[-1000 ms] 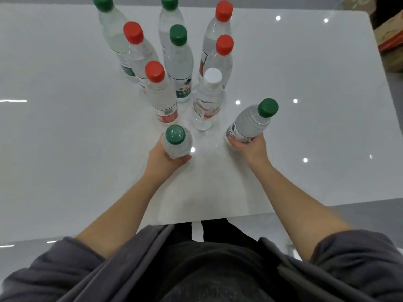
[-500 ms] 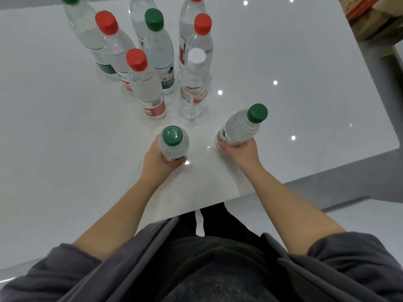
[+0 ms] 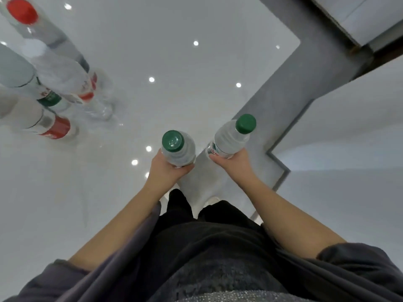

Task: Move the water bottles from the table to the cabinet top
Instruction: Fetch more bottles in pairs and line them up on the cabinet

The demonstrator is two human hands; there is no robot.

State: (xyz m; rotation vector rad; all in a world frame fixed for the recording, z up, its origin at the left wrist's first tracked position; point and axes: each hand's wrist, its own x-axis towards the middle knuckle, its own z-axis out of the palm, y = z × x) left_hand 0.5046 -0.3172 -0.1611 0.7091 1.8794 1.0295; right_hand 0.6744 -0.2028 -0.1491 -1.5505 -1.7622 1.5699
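The person holds a green-capped bottle in each hand, both lifted clear of the desk [image 3: 196, 62]. The left hand [image 3: 169, 171] is wrapped round the lower body of the left bottle [image 3: 180, 149], which is upright with its cap facing straight up at the head camera, over the desk's near edge. The right hand [image 3: 235, 163] grips the right bottle [image 3: 229, 139] low down too. That one tilts to the right, over the grey floor [image 3: 294, 88] just past the desk's edge. Gripping low keeps the weight of the water above the fist and the base free, which I'd guess is for setting each bottle down flat.

The other bottles [image 3: 65, 83] stand bunched at the far left of the desk, blurred. I can see red caps and labels among them but cannot count them.

Across the strip of floor to the right lies a white surface [image 3: 349, 131]. It may be the cabinet top, though I cannot be sure. Taking two at once looks like a way to halve the trips, and most of the job seems to lie ahead.
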